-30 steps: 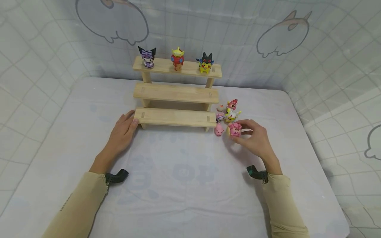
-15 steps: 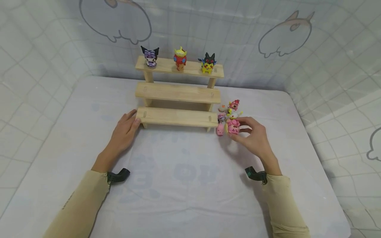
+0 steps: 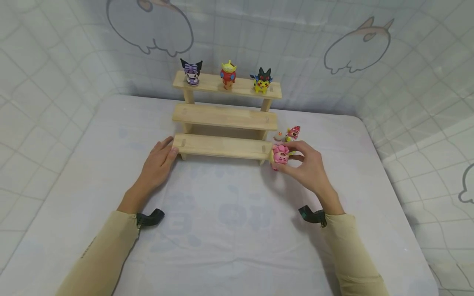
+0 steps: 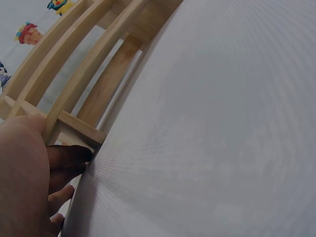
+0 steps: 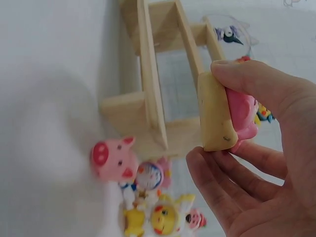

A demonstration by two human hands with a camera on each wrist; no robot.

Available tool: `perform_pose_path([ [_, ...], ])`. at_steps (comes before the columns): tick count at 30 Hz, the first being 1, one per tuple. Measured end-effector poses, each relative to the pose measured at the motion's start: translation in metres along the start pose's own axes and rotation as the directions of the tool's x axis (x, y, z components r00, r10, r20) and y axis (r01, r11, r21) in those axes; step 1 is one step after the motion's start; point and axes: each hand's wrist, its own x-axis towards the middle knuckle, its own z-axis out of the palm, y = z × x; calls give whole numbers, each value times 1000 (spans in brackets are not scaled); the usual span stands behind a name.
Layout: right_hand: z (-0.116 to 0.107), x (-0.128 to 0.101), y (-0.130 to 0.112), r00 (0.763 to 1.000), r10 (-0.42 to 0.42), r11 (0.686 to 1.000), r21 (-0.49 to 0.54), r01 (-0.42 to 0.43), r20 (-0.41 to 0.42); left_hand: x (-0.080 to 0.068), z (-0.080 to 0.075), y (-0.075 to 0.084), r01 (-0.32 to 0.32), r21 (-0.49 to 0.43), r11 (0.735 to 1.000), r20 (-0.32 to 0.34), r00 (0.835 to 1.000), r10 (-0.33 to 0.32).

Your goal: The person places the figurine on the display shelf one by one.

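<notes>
A three-tier wooden shelf (image 3: 224,117) stands at the back of the table. My right hand (image 3: 286,158) pinches a pink figurine (image 3: 280,153) on a tan base, held just off the right end of the bottom tier (image 3: 222,146). In the right wrist view the thumb and fingers of that hand (image 5: 211,114) clamp the figurine (image 5: 242,116) above the table. My left hand (image 3: 169,149) rests flat on the cloth, with its thumb against the left end of the bottom tier. The left wrist view shows this hand (image 4: 24,182) touching the shelf's end (image 4: 74,131).
Three figurines stand on the top tier: purple-black (image 3: 191,70), red alien (image 3: 228,74), yellow-black (image 3: 262,80). Several loose figurines (image 3: 292,132) lie right of the shelf, among them a pink pig (image 5: 113,160). The middle tier (image 3: 225,116) carries nothing. A printed cloth backdrop hangs behind.
My right hand has lifted the pink figurine from the pile and carried it left to the bottom tier's right end. The left hand has stayed put.
</notes>
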Motion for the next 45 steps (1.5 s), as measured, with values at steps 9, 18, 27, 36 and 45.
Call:
perform_pose_path([
  [9, 12, 16, -14, 998, -55, 997, 50, 55, 4, 0, 1, -1, -24, 4, 1000, -11, 1000, 24],
  [18, 25, 36, -31, 996, -93, 995, 44, 92, 3, 1, 1, -2, -16, 17, 1000, 0, 1000, 16],
  [27, 45, 54, -55, 994, -103, 987, 131, 97, 40, 1, 0, -1, 1, 16, 1000, 12, 1000, -1],
  [36, 69, 73, -74, 991, -128, 984, 132, 121, 42, 1, 0, 2, -6, 15, 1000, 8, 1000, 6],
  [45, 97, 97, -91, 987, -156, 982, 113, 152, 26, -1, 0, 3, -21, 10, 1000, -5, 1000, 21],
])
